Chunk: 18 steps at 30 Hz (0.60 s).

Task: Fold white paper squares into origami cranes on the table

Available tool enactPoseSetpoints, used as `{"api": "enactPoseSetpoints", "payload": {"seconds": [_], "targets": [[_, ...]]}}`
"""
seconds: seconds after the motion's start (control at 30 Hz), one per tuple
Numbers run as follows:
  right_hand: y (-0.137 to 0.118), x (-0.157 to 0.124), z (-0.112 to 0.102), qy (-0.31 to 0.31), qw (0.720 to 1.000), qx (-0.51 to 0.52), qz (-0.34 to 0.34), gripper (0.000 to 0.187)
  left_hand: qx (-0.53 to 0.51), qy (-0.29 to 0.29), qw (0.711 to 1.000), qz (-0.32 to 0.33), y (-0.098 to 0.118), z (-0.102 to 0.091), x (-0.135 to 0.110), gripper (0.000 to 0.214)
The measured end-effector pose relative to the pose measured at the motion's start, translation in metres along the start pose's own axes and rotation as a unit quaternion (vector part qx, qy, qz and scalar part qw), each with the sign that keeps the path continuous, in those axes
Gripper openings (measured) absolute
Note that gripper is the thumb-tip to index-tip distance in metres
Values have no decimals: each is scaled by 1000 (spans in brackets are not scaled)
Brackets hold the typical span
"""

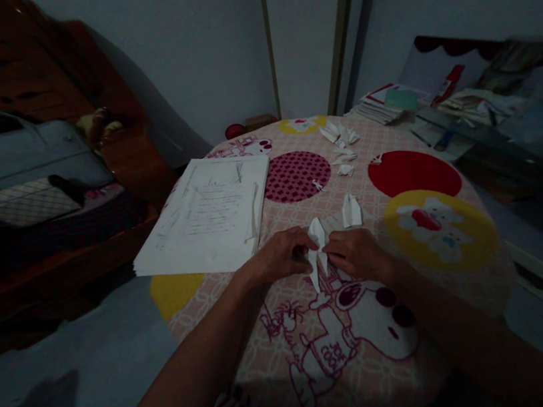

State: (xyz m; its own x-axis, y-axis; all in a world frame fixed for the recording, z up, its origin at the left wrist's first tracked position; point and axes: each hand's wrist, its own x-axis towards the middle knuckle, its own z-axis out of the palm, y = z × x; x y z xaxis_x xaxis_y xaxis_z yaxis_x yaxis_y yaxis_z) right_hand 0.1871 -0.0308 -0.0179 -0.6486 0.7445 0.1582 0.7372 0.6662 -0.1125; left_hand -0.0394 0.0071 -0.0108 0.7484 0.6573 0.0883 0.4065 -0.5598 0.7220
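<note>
Both my hands meet over the middle of a round table covered by a pink cartoon-print cloth [417, 304]. Between them is a small folded white paper piece [318, 251], long and pointed at both ends. My left hand [283, 256] pinches its left side with closed fingers. My right hand [356, 252] pinches its right side, fingers also closed. Just beyond my right hand lies another folded white paper piece [351, 210] flat on the cloth.
A stack of white printed sheets [207, 216] lies on the table's left part. Several small folded paper pieces [342, 146] sit at the far side. Books and papers [389, 103] are piled at the right. A grey bag [27, 157] rests on wooden furniture at left.
</note>
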Motion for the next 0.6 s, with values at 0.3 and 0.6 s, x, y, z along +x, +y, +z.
{"api": "enactPoseSetpoints", "payload": {"seconds": [0.3,0.6], "targets": [[0,2,-2,6,999,38,20,19,-8,3,999,31,-2,-2,-1,32],[4,3,0,18,998,56,13,19,3,-6,999,47,0,-2,-1,33]]}}
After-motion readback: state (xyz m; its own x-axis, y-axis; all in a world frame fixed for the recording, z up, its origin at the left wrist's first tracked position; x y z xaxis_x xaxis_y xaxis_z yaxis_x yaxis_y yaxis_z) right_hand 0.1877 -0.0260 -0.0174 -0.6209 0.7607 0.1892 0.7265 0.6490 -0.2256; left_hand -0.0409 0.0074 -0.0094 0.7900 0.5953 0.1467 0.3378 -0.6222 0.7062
